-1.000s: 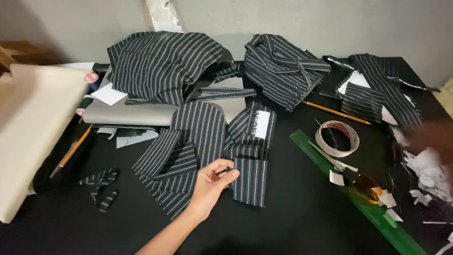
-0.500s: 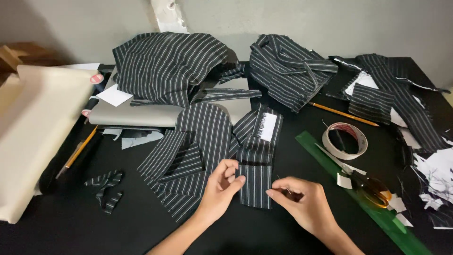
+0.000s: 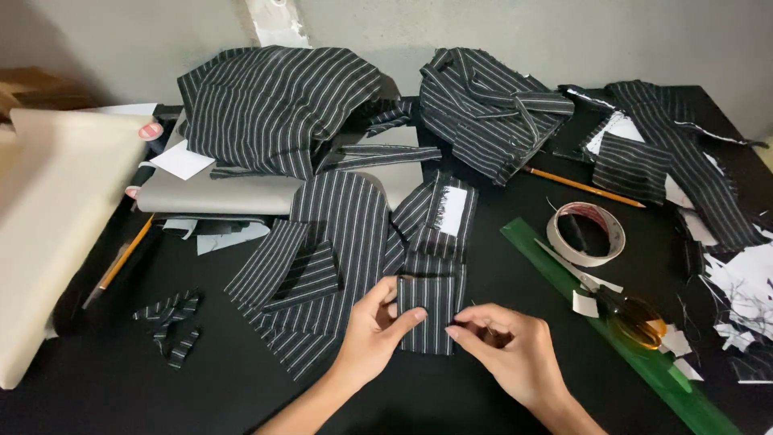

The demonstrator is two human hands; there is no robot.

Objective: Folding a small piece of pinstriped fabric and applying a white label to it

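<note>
Striped panel lies flat on the black table at 6 o'clock, its top edge meeting the larger striped cut pieces. Step in hand, as judged: squaring or folding this small panel. The next move likely calls for an even pull from both side edges. Left hand, at the panel's 9 o'clock, pinches its left edge. Right hand, at its 3 o'clock, has fingers closed at the right edge; a firm grip cannot be confirmed.
</note>
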